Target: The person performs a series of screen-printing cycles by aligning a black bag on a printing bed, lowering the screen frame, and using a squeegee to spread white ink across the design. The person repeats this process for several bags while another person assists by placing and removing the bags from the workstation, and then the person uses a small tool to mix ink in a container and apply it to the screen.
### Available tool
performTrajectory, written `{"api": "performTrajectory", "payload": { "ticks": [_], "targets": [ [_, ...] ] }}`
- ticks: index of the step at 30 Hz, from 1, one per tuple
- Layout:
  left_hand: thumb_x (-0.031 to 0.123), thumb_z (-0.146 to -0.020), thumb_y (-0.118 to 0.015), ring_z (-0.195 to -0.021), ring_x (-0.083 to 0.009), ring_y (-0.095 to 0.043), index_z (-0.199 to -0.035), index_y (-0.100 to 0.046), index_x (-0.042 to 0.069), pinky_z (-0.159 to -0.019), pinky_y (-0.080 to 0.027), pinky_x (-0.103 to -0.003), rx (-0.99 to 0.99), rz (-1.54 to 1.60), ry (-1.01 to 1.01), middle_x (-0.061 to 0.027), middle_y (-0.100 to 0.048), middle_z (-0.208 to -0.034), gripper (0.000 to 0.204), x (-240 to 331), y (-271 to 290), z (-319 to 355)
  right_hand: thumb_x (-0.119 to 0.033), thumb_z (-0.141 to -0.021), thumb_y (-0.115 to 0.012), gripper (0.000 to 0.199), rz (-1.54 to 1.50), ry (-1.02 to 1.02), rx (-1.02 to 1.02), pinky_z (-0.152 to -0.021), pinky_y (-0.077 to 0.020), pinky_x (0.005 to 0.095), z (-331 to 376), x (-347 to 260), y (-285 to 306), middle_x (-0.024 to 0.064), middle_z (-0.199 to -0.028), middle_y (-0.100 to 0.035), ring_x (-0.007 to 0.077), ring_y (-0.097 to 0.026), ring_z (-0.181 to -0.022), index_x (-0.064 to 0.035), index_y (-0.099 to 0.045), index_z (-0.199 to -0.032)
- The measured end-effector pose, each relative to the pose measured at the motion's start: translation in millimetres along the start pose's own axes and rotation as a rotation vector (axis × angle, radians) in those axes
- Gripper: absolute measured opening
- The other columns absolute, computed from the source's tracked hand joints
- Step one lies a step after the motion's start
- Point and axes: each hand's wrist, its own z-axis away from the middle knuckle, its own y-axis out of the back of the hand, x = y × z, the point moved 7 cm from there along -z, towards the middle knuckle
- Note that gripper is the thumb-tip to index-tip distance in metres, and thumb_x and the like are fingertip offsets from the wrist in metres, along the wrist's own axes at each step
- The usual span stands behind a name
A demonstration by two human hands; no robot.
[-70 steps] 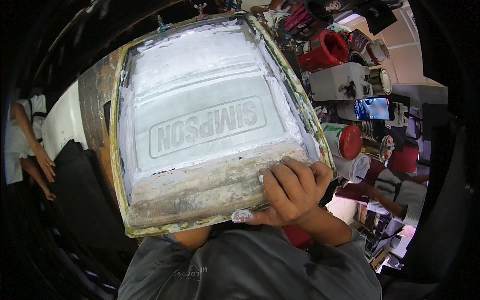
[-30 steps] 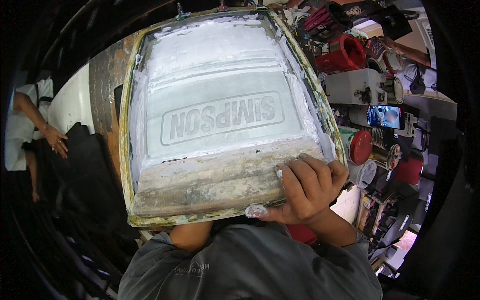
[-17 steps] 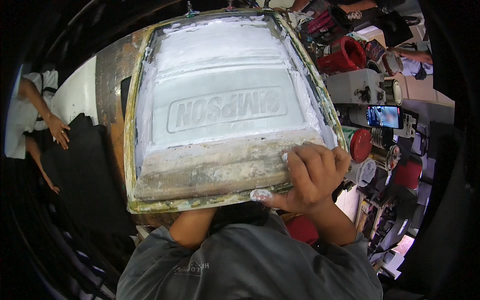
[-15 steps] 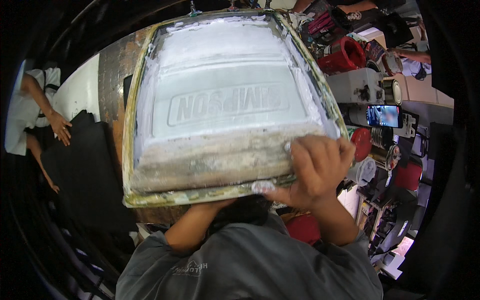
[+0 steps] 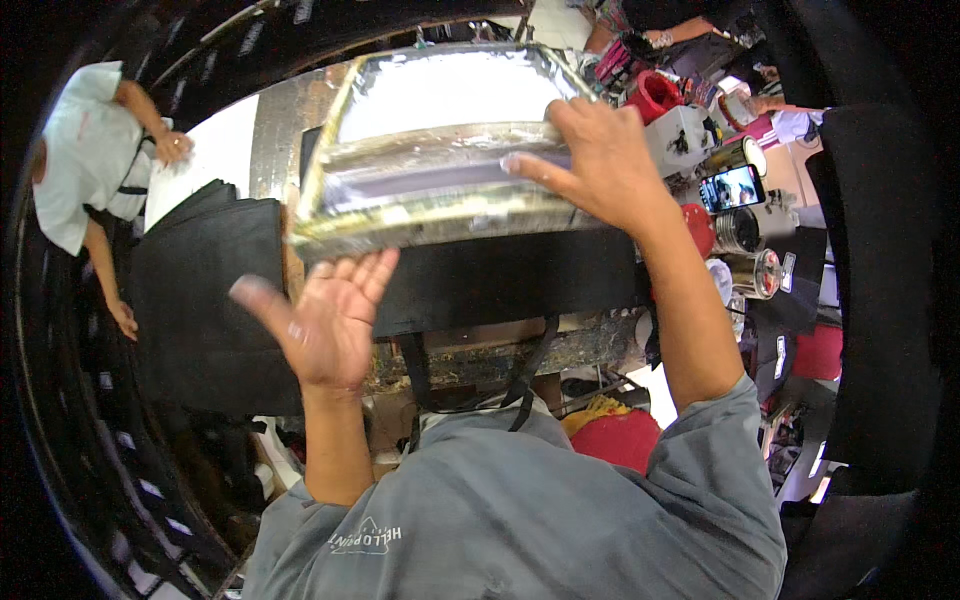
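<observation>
A framed printing screen [image 5: 440,140] with a yellowish, stained frame and whitish mesh is tilted up off the bench, its near edge raised. My right hand [image 5: 600,165] grips that near edge at its right end, fingers over the top of the frame. My left hand [image 5: 325,315] is open, palm up, just below the frame's near left corner, fingers barely touching or just short of it. Under the lifted screen lies a black fabric piece [image 5: 500,280] on the worn printing board [image 5: 470,355].
A stack of black fabric [image 5: 200,300] lies to the left. A person in a white shirt [image 5: 90,160] stands at the far left. Red cans [image 5: 655,95], tins and a phone [image 5: 732,187] crowd the right side. Another person's arm [image 5: 690,30] reaches in at the top.
The screen, lying flat before, has swung up at its near edge, uncovering black fabric. My right hand rose with the frame; my left hand came out from beneath and now shows open.
</observation>
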Motion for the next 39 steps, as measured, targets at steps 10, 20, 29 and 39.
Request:
{"api": "performTrajectory", "payload": {
  "ticks": [10, 20, 29, 39],
  "targets": [
    [0.095, -0.083, -0.034, -0.139, -0.0491, -0.046, -0.153, 0.009, -0.018, -0.112, -0.048, -0.049, -0.07, -0.332, 0.308, -0.0441, -0.034, -0.15, 0.139, -81.0, 156.1, -26.5, -0.035, -0.073, -0.087, 0.048, -0.171, -0.15, -0.387, -0.078, -0.0446, 0.0523, 70.3, 0.0, -99.5, 0.0114, -0.095, -0.069, 0.0352, -0.068, -0.096, -0.0094, -0.062, -0.104],
    [0.093, -0.086, -0.031, -0.137, -0.0471, -0.049, -0.152, -0.014, -0.018, -0.112, -0.048, -0.05, 0.088, -0.477, 0.341, -0.0398, -0.039, -0.148, 0.131, -94.6, 166.9, -29.5, -0.014, -0.08, -0.072, 0.025, -0.005, -0.075, -0.162, -0.086, -0.0382, 0.0488, 67.0, -0.3, -159.4, 0.0017, -0.094, -0.065, 0.0256, -0.062, -0.095, -0.0178, -0.063, -0.103],
    [0.037, -0.098, -0.072, -0.057, -0.0216, -0.064, -0.078, -0.064, 0.002, -0.055, -0.053, -0.032, -0.055, -1.606, -0.002, -0.0095, -0.065, -0.063, 0.041, -36.6, 95.0, -83.5, -0.023, -0.076, -0.085, 0.041, -0.075, -0.092, -0.391, -0.085, -0.0397, 0.0468, -30.4, 65.6, -210.5, 0.0032, -0.1, -0.066, 0.0254, -0.064, -0.102, -0.0162, -0.06, -0.107],
    [0.053, -0.084, -0.076, -0.087, -0.0214, -0.058, -0.095, -0.069, 0.012, -0.081, -0.041, -0.039, -0.32, -2.392, -1.097, -0.0024, -0.062, -0.092, 0.044, -85.0, -9.8, -229.4, -0.021, -0.079, -0.08, 0.034, 0.039, -0.076, -0.143, -0.088, -0.0405, 0.0473, 6.1, 34.3, -232.2, 0.001, -0.096, -0.065, 0.0237, -0.063, -0.094, -0.0183, -0.063, -0.108]
  ]
}}
